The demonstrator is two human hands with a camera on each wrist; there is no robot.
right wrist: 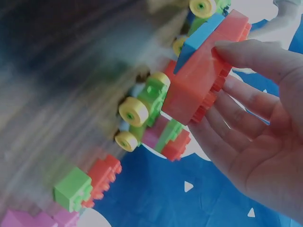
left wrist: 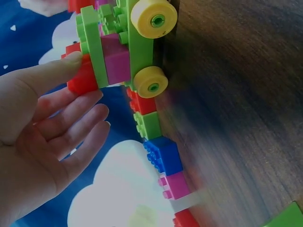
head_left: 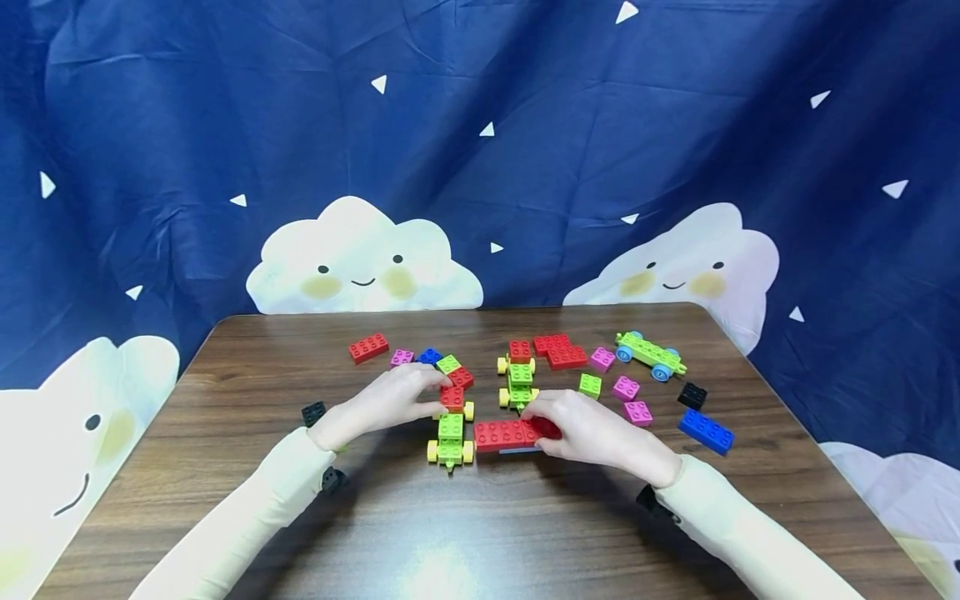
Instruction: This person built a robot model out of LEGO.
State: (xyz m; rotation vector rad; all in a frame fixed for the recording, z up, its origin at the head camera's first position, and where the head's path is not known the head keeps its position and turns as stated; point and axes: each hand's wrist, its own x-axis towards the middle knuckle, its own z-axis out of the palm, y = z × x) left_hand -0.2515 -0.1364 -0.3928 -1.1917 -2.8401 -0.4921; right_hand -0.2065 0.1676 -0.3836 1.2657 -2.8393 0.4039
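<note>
My left hand (head_left: 390,398) pinches the red brick (left wrist: 86,75) on top of a lime-green toy car (head_left: 450,427) with yellow wheels. In the left wrist view, a purple brick (left wrist: 116,59) sits between the car's base and a green brick. To the right of that car, my right hand (head_left: 596,427) grips a long row of joined red bricks (head_left: 498,435) between thumb and fingers. A blue piece (right wrist: 196,43) is attached under the red row, which is tilted in the right wrist view. Behind it stands a second yellow-wheeled car (head_left: 520,377), also topped with a red brick.
Red bricks (head_left: 561,352), pink bricks (head_left: 626,388), a green brick (head_left: 590,385) and a long blue brick (head_left: 707,431) lie on the right. A blue-wheeled car base (head_left: 651,354) is at the back right. Black pieces (head_left: 313,413) lie near the left arm.
</note>
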